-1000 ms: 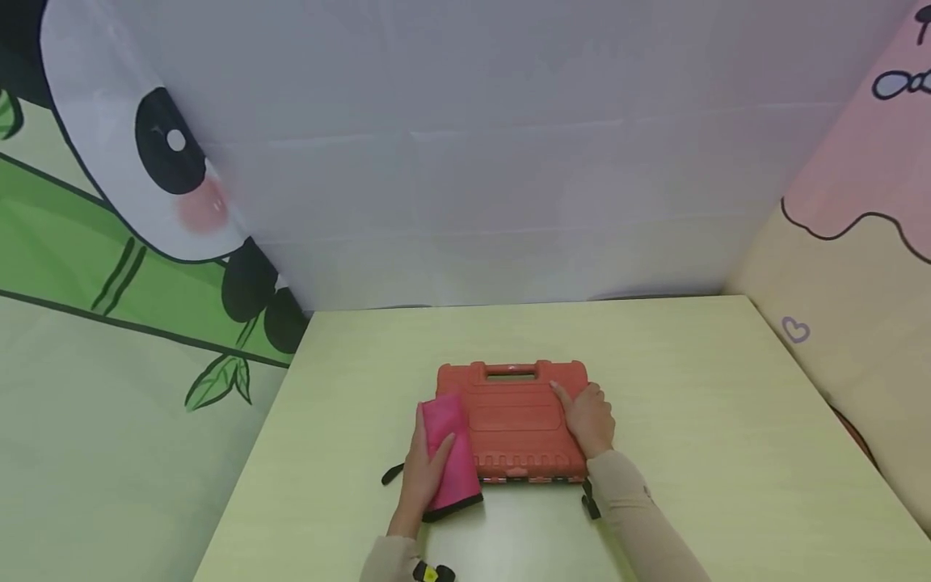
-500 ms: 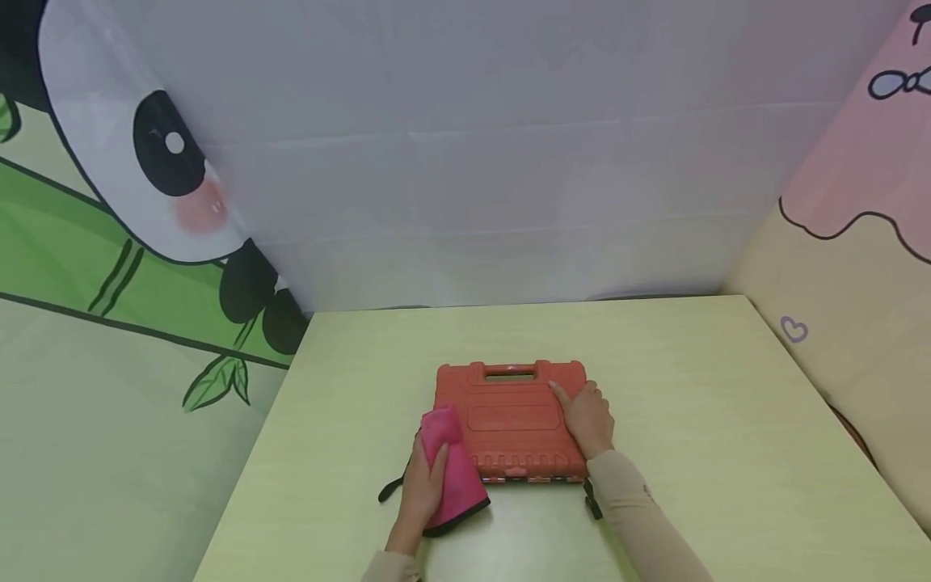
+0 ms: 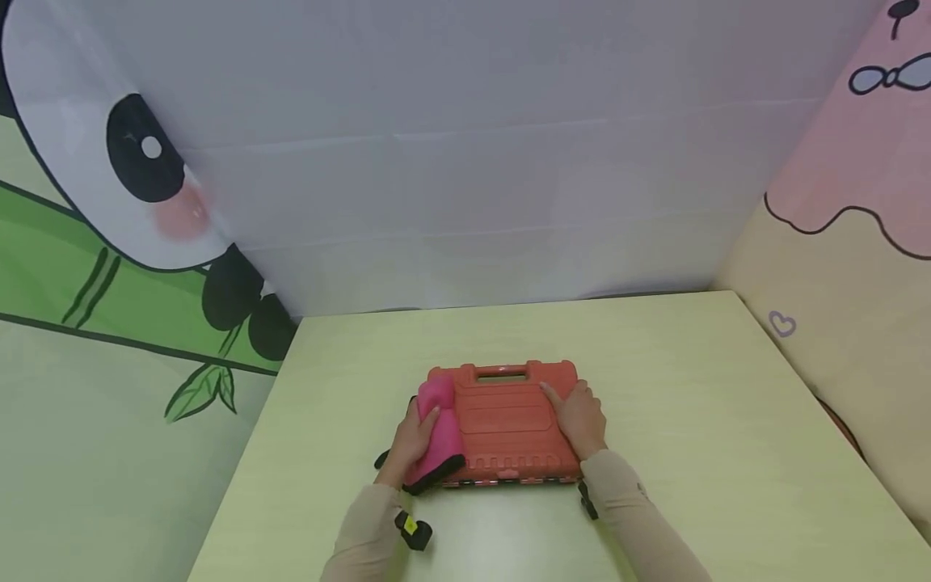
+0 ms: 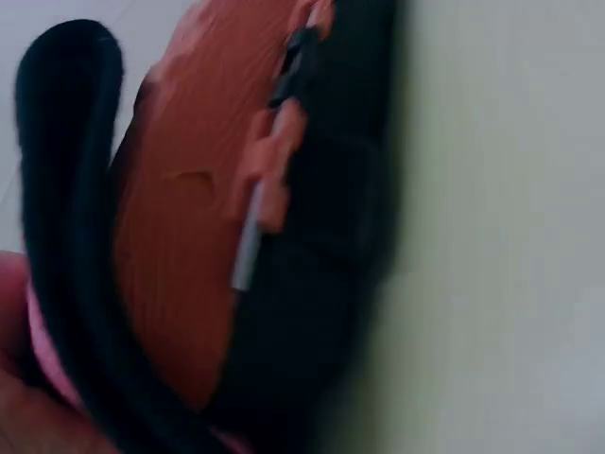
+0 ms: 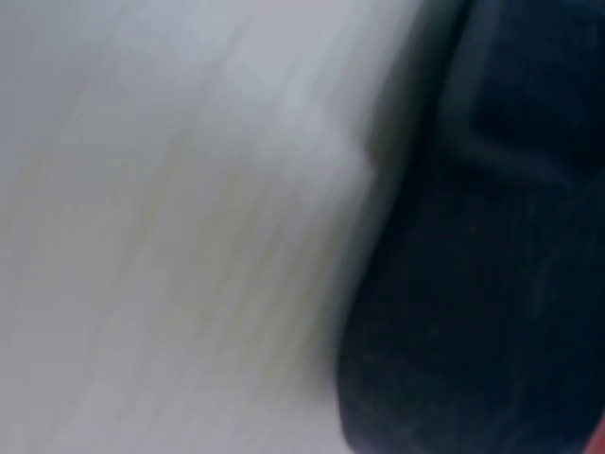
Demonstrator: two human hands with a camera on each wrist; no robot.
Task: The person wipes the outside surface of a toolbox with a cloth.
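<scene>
A red plastic carry case [image 3: 509,419] with a handle slot lies flat on the table. In my left hand [image 3: 410,440] I grip a pink cloth item with a black edge [image 3: 446,432], which lies over the case's left part. Whether it is a mitt or a pouch I cannot tell. My right hand [image 3: 582,420] holds the case's right side, thumb on top. In the left wrist view the cloth's thick black edge [image 4: 66,170] stands beside the case's latch side [image 4: 189,227]. The case's dark lower half [image 5: 473,303] appears blurred in the right wrist view.
The pale wooden-look table [image 3: 655,347] reaches back to a grey-white backdrop [image 3: 436,186]. A cartoon-printed sheet [image 3: 131,323] hangs at the left, and a pink and cream one [image 3: 836,242] at the right.
My left hand and the pink cloth slide down slightly, then up and to the left along the case. The right hand keeps its hold. The view turns slightly right.
</scene>
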